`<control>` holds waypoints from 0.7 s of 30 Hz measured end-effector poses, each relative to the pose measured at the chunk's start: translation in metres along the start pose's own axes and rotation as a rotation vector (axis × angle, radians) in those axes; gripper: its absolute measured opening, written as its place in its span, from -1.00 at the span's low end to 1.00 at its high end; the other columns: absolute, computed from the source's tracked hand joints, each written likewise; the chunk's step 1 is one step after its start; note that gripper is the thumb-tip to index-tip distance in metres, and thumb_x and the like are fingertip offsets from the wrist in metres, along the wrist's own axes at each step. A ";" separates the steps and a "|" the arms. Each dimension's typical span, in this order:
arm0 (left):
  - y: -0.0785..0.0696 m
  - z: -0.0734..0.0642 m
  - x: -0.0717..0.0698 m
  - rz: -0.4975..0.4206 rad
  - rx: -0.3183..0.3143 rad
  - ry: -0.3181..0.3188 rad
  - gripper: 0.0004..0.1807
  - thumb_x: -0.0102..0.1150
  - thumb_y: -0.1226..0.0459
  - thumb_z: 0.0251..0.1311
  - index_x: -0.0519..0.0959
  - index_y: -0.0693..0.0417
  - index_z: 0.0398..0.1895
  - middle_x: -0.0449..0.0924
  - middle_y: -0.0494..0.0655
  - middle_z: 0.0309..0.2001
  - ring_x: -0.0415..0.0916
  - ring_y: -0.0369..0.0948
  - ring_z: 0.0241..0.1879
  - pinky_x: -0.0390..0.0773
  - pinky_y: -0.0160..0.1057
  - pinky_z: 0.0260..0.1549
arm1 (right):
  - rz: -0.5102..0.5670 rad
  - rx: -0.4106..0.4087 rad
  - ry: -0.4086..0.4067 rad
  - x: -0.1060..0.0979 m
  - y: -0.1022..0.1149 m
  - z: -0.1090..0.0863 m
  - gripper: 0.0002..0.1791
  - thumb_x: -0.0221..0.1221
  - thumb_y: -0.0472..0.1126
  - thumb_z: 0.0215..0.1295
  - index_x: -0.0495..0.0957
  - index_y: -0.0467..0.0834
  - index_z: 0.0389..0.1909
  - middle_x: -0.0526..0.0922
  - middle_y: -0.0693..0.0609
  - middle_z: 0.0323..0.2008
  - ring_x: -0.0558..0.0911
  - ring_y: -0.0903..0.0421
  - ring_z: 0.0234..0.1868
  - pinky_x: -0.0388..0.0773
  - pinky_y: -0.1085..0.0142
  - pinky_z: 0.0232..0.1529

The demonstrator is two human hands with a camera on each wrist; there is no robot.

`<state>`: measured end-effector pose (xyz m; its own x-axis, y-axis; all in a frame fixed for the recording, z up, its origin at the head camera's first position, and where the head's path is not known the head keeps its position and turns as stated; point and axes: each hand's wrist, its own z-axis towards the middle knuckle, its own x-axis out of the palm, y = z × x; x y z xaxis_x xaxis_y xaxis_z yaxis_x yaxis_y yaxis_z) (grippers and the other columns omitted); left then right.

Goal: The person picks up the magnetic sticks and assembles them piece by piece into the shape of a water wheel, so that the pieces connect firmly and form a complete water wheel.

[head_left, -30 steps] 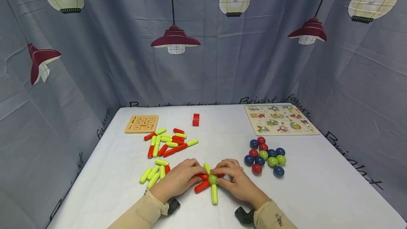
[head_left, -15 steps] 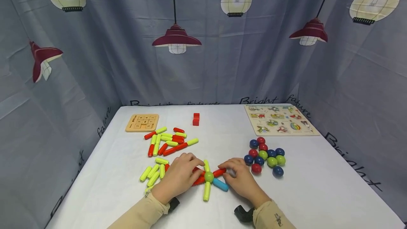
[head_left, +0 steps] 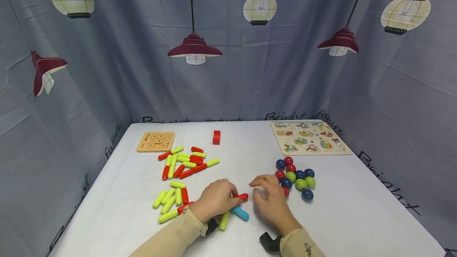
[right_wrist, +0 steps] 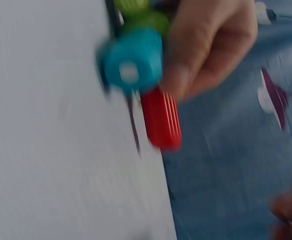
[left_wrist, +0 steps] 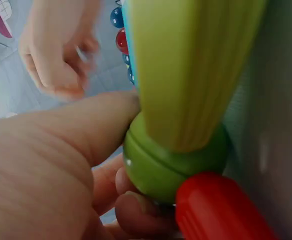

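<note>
My left hand point(head_left: 216, 199) grips a green ball point(left_wrist: 158, 162) with rods stuck into it, low over the white table. The left wrist view shows its thumb and fingers around the ball. A yellow-green rod point(head_left: 223, 221), a blue rod point(head_left: 240, 213) and a red rod point(head_left: 243, 197) stick out past the hand; in the head view the hand hides the ball. To the right, my right hand point(head_left: 273, 201) hovers apart from the rods, fingers loosely bent with nothing between them. It is nearest to the cluster of red, blue and green balls point(head_left: 300, 184).
Loose red and yellow-green rods point(head_left: 168, 204) lie left of my left hand, with more joined rods point(head_left: 193, 170) behind. A number puzzle point(head_left: 156, 142), a small red block point(head_left: 216, 137) and a picture puzzle board point(head_left: 310, 138) stand along the back of the table point(head_left: 357, 209).
My left hand has shifted right from the red rods to cover and grip the ball. My right hand has let go of the red rod and moved off to the right.
</note>
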<state>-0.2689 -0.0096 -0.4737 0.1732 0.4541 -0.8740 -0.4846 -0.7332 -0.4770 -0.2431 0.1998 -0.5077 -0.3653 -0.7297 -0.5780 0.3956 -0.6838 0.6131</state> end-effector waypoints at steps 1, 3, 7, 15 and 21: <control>0.001 -0.001 0.000 -0.017 0.003 -0.002 -0.82 0.46 0.04 0.17 0.77 -0.08 -0.42 0.52 -0.36 -0.48 0.37 -0.36 -0.53 0.38 -0.35 -0.58 | -0.080 -0.002 -0.111 -0.005 0.000 0.001 -0.76 0.34 -0.41 0.10 0.72 -0.05 -0.25 0.65 0.10 -0.16 0.58 0.03 0.00 0.52 0.05 0.06; 0.003 -0.001 0.001 -0.034 0.012 -0.008 -0.82 0.45 0.05 0.18 0.77 -0.07 -0.38 0.49 -0.34 -0.45 0.36 -0.36 -0.52 0.38 -0.36 -0.58 | -0.234 0.075 -0.305 -0.017 0.000 0.001 -0.81 0.27 -0.35 0.09 0.64 -0.18 -0.23 0.57 -0.12 -0.18 0.60 -0.14 -0.13 0.57 -0.03 -0.12; 0.006 -0.003 0.002 -0.021 0.036 -0.029 -0.81 0.44 0.03 0.21 0.76 -0.07 -0.31 0.46 -0.32 -0.41 0.35 -0.37 -0.52 0.38 -0.38 -0.58 | -0.401 0.407 -0.221 -0.036 -0.004 -0.002 -0.60 0.27 -0.13 0.13 0.49 -0.26 -0.07 0.44 -0.29 -0.12 0.60 -0.22 -0.33 0.61 -0.14 -0.37; 0.009 -0.004 0.003 -0.026 0.055 -0.031 -0.81 0.42 -0.01 0.23 0.77 -0.14 -0.27 0.46 -0.33 -0.35 0.33 -0.38 -0.49 0.37 -0.40 -0.52 | -0.411 0.491 -0.036 -0.040 -0.011 -0.005 -0.63 0.32 -0.14 0.09 0.57 -0.27 -0.13 0.55 -0.27 -0.18 0.60 -0.17 -0.24 0.58 -0.07 -0.28; 0.010 -0.003 0.001 0.003 0.094 -0.036 -0.79 0.40 -0.03 0.26 0.78 -0.15 -0.24 0.53 -0.35 -0.32 0.37 -0.42 -0.45 0.40 -0.42 -0.46 | 0.053 0.407 0.014 -0.026 -0.005 -0.002 -0.73 0.44 -0.22 0.19 0.68 -0.15 -0.10 0.68 -0.08 -0.19 0.58 0.03 -0.31 0.58 0.26 -0.41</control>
<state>-0.2711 -0.0178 -0.4799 0.1414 0.4708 -0.8708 -0.5641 -0.6845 -0.4617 -0.2343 0.2228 -0.4965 -0.3403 -0.7660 -0.5454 0.0465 -0.5930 0.8039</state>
